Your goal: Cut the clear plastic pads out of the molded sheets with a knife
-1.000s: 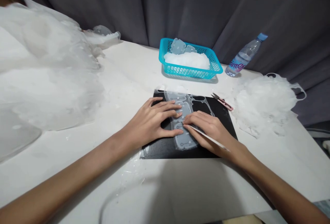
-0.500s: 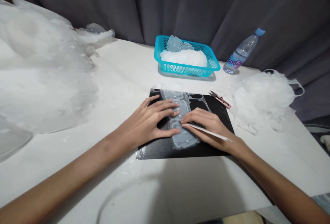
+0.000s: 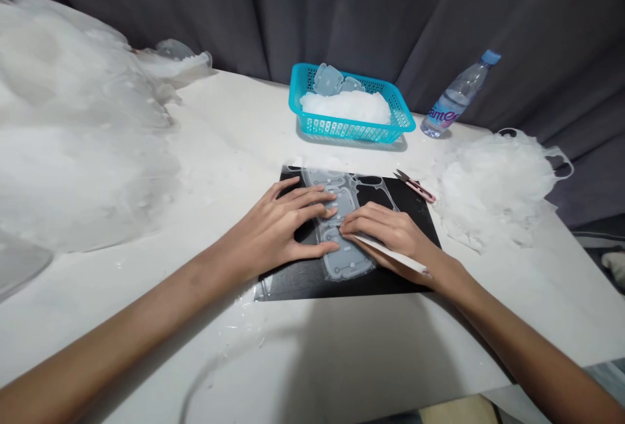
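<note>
A translucent grey-blue moulded sheet [image 3: 347, 258] with rounded panels lies on a black mat [image 3: 297, 284]. My left hand [image 3: 288, 225] rests on its left side, fingers spread and pressing lightly from above. Pinched in my right hand [image 3: 385, 235] is a slim white pen-like tool [image 3: 390, 253]. Its back end slants toward my wrist, and its tip is hidden at my fingertips, against the sheet near a seam between panels. Beyond my right hand lies a clear cut-out frame of leftover film [image 3: 374, 182], still on the mat.
Behind the mat stands a turquoise basket [image 3: 354, 129] with white stuff and loose moulded pieces. A water bottle [image 3: 456, 101] and pink-handled thread snips [image 3: 415, 186] are to the right, by a white heap of scraps [image 3: 493, 183]. Large translucent plastic bags [image 3: 78, 150] fill the left.
The white tool's back end has swung slightly down toward my wrist, showing more of its flat side. Both hands stay at nearly the same spot on the sheet; the whole view shifts slightly.
</note>
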### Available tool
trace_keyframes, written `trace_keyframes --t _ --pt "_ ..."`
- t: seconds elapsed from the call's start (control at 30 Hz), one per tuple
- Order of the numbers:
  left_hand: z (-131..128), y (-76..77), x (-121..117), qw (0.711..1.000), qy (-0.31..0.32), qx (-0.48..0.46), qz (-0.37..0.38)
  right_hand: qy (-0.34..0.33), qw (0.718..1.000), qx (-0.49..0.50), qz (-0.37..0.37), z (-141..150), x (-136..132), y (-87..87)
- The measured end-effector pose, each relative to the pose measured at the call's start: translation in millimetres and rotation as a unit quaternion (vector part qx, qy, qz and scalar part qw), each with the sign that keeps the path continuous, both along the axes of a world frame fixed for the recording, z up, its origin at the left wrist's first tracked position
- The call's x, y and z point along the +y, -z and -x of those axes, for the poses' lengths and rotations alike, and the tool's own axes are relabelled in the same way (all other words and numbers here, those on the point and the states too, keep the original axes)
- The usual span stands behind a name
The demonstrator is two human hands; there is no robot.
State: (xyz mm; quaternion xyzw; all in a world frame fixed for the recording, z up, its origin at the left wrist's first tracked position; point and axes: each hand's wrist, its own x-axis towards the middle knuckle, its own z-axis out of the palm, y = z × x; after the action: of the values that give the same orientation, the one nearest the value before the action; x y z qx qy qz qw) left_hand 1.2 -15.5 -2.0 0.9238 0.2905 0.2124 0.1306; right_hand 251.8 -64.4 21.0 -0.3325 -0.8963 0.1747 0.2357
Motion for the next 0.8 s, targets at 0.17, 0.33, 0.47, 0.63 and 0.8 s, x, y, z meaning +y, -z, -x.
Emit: trace_keyframes --t 0.17,0.33,0.47,0.63,0.8 --pt "-0.4 -2.5 0.9 0.999 -0.001 0.024 0.029 0.002 1.0 0.006 0.031 -7.9 0.9 -3.0" --pt "0.1 -4.1 -0.1 0.999 -0.002 0.04 0.031 0.003 0.996 0.061 0.058 -8.9 0.9 2.8" --pt "0.1 -3.2 0.6 0.999 -0.004 0.04 0.032 0.0 0.997 0.063 0.045 -5.6 2.3 5.7" --pt "-0.7 -2.8 1.6 0.999 0.003 0.024 0.032 -0.005 0.998 0.052 0.02 -2.0 4.3 6.0" --pt "-2.1 -1.9 1.5 0.999 0.004 0.008 0.043 -0.001 1.0 0.023 -0.002 -2.7 3.5 3.1"
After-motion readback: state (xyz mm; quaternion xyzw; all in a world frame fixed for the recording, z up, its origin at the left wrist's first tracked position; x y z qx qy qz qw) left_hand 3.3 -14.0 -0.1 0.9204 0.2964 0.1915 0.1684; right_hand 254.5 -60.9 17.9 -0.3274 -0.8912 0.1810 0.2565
